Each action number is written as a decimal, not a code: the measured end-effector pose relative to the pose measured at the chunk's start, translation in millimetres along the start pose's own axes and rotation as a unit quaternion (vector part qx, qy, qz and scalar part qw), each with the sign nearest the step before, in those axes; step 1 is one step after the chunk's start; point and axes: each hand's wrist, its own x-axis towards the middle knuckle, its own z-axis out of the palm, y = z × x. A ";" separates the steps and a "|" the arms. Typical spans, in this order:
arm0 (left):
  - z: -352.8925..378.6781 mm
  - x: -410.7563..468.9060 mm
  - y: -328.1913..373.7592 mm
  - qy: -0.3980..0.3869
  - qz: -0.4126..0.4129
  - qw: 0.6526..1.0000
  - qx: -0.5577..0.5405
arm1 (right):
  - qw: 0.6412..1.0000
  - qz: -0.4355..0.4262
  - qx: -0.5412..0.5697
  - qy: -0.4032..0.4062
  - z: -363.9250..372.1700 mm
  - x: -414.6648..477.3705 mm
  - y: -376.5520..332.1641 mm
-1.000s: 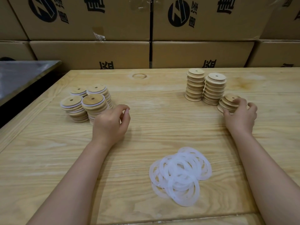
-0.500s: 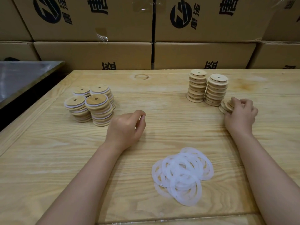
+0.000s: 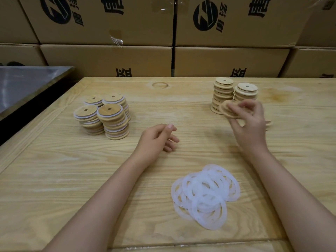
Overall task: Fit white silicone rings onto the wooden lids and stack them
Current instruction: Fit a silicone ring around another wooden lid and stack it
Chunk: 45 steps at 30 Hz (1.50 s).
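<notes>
**Left hand idle, right hand pinching**

The left hand [image 3: 157, 139] lies near the middle of the table [image 3: 54, 179], fingers loosely curled and holding nothing. The right hand [image 3: 249, 122], blurred, is raised toward the far right side, its fingertips pinching a wooden lid [image 3: 227, 110]. Both forearms are bare and reach in from the near edge.

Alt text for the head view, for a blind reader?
The right hand holds a bare wooden lid above the table; the left hand is empty. White rings lie heaped nearby, ringed lid stacks at left, bare stacks at right.
</notes>
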 end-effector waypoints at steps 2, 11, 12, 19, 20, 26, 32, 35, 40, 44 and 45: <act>4.5 0.1 2.4 -0.037 -0.046 0.995 -0.080 | 0.997 -0.042 0.049 -0.049 7.7 -3.5 -24.2; -2.7 -3.9 8.6 -0.099 -0.120 0.967 -0.204 | 0.948 -0.198 0.097 -0.229 26.6 -28.1 -78.8; -4.0 -3.7 8.6 -0.088 -0.122 0.969 -0.194 | 0.946 -0.174 0.111 -0.249 25.5 -27.8 -78.2; -1.2 -0.4 6.7 -0.013 -0.094 0.987 -0.126 | 0.824 0.115 0.198 -0.518 6.7 -14.8 -66.1; -1.7 -0.6 7.3 -0.016 -0.094 0.988 -0.125 | 0.796 0.110 0.200 -0.560 4.9 -14.4 -65.6; -2.3 -0.7 7.7 -0.028 -0.093 0.989 -0.112 | 0.741 0.057 0.129 -0.656 1.2 -11.9 -67.0; -1.8 -1.0 6.4 -0.039 -0.079 0.992 -0.095 | 0.729 0.065 0.163 -0.662 -4.3 -8.7 -69.5; -2.3 -2.7 6.0 -0.046 -0.059 0.993 -0.088 | 0.742 0.123 0.253 -0.609 -4.7 -9.0 -69.4; -3.2 -7.1 6.4 -0.065 -0.019 0.994 -0.082 | 0.809 0.168 0.350 -0.442 2.2 -10.0 -70.0; -6.6 -7.0 6.8 -0.079 -0.011 0.992 -0.093 | 0.842 0.190 0.363 -0.350 8.1 -13.7 -68.9; -7.4 -6.9 6.7 -0.081 -0.014 0.992 -0.096 | 0.850 0.196 0.366 -0.326 9.9 -15.0 -69.4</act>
